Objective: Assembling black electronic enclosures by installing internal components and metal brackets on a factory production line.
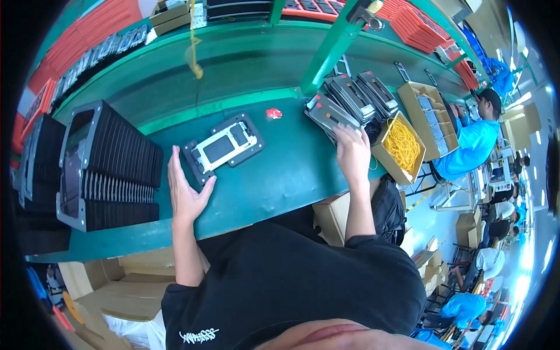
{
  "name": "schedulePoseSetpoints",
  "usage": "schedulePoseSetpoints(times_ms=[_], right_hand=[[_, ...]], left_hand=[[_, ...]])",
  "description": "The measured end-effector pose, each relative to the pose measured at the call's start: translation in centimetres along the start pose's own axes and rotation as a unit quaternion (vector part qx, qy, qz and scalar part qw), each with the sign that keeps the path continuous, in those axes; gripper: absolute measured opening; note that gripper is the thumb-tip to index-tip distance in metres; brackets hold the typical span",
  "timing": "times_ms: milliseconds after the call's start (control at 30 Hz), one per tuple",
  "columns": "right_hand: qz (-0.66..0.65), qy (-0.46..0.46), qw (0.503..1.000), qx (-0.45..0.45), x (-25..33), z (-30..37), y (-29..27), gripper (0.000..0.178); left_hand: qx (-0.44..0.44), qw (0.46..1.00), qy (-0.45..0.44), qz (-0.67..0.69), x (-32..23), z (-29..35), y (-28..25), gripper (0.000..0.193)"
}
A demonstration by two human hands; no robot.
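On the green table lies a black fixture (255,129) with a silver-white frame part (204,156) in it, set at a slant. My left hand (188,191) is upright at the fixture's near left corner, thumb apart from the stretched fingers, holding nothing. Farther right, my right hand (353,153) reaches to the near end of a stack of flat grey-black panels (328,114). Its fingers are extended at the stack's edge, and nothing shows gripped in them; whether the fingertips touch a panel I cannot tell.
Tall stacks of black fixtures (111,169) stand at the left. A small red piece (273,114) lies beyond the fixture. To the right are a box of yellow bands (402,146), a divided carton (429,119) and a person in blue (475,143). A green post (332,49) rises behind.
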State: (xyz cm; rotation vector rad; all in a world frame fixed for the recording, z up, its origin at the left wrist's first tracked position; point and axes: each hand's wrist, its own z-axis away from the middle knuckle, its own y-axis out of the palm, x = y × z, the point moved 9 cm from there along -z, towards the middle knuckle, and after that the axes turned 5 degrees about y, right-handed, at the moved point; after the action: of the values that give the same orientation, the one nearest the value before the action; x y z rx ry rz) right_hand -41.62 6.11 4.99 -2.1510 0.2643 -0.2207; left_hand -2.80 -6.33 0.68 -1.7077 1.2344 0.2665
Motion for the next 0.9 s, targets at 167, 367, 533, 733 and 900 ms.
schedulePoseSetpoints(times_ms=[167, 367, 533, 733, 900], right_hand=[[-0.101, 0.053, 0.992, -0.060, 1.3, 0.0, -2.6, 0.031], [-0.114, 0.025, 0.981, -0.154, 2.9, -1.8, -4.0, 0.023], [-0.400, -0.006, 0.910, -0.110, 9.6, 0.2, -6.0, 0.023], [-0.584, -0.100, 0.805, -0.001, 19.6, 5.8, -6.3, 0.025], [-0.771, 0.122, 0.592, 0.200, 18.5, 6.2, -0.9, 0.020]], left_hand=[[0.013, 1.000, 0.006, 0.011, -0.4, -0.2, 0.6, 0.105], [-0.007, 0.999, -0.031, 0.003, 0.0, 0.6, 0.0, 0.099], [-0.044, 0.992, 0.005, 0.117, -5.0, 2.4, 0.5, 0.095], [0.034, 0.825, -0.074, 0.559, -8.2, 7.1, 8.4, 0.088], [0.105, 0.919, -0.018, 0.379, -8.4, 8.0, 8.0, 0.099]])
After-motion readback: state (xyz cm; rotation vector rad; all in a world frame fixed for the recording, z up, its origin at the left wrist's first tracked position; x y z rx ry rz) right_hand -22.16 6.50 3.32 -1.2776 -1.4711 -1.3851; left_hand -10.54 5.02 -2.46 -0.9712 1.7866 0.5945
